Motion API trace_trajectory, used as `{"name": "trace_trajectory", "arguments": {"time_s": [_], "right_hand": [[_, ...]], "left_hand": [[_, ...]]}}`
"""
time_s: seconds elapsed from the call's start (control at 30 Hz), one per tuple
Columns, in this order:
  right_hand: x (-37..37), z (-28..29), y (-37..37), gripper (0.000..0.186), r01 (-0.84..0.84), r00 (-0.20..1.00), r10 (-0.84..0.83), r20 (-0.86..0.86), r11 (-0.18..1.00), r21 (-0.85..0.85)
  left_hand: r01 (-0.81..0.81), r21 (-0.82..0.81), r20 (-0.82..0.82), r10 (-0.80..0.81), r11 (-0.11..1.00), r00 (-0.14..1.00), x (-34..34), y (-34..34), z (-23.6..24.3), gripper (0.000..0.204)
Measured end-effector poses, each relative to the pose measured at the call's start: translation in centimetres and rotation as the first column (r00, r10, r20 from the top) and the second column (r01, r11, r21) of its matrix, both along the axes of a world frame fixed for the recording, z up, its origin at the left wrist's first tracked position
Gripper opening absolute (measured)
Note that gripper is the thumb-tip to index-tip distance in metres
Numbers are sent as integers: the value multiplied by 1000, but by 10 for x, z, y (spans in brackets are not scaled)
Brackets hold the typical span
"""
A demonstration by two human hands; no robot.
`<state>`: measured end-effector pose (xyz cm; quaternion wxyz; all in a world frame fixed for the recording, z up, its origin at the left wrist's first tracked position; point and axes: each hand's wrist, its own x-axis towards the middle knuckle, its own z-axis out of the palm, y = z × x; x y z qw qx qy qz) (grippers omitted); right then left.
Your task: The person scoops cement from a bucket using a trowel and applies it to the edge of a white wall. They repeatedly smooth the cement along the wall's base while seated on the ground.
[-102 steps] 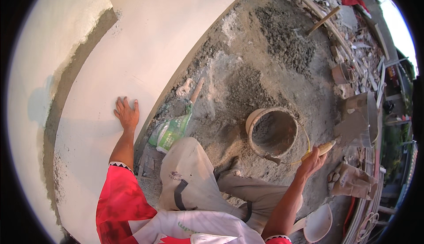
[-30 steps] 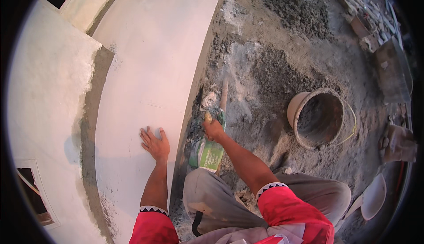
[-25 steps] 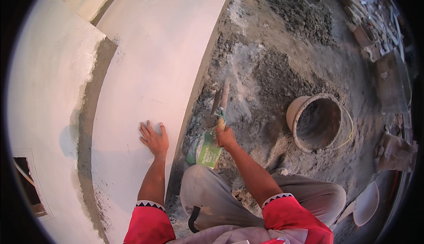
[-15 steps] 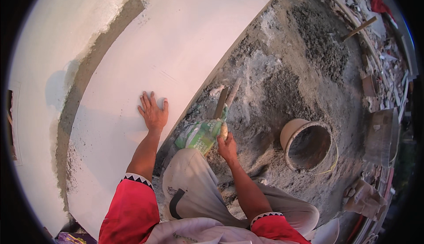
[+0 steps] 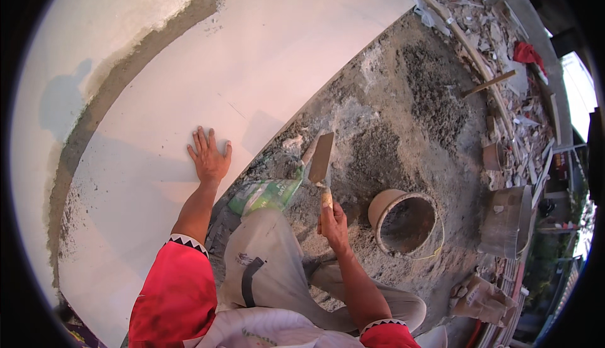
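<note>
My left hand (image 5: 212, 157) lies flat with spread fingers on a smooth, pale board-like surface (image 5: 189, 102). A trowel (image 5: 322, 159) with a flat, narrow blade and a light handle is in my right hand (image 5: 334, 227), fingers wrapped round the handle. The blade points away from me, raised above the rough grey ground. Beyond my bent knee lies a crumpled green and white plastic bag (image 5: 268, 193), close to the pale surface's edge. Just past the blade, a stick-like piece (image 5: 311, 147) shows in part.
A bucket (image 5: 403, 222) with a thin yellow handle stands right of my right hand. Farther right are a grey container (image 5: 504, 222) and a torn paper bag (image 5: 482, 301). Rubble and long poles (image 5: 466, 42) line the far right. A rough grey mortar band (image 5: 107, 92) borders the pale surface.
My right hand has lifted the trowel off the green bag and swung it slightly right, so its blade now shows in full. My left hand stays flat on the surface. The view has shifted.
</note>
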<state>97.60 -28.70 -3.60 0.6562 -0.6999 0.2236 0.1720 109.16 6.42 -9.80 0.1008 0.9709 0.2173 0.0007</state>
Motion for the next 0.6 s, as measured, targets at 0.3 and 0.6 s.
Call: {"name": "trace_trajectory", "arguments": {"time_s": [0.3, 0.6], "right_hand": [[-28, 153, -105, 32, 16, 996, -53, -66, 884, -467], [-87, 242, -197, 33, -276, 961, 77, -267, 140, -951]], "left_hand": [[-1, 17, -33, 1, 1000, 999, -4, 6, 1, 72], [30, 98, 11, -32, 995, 999, -5, 0, 2, 69]]}}
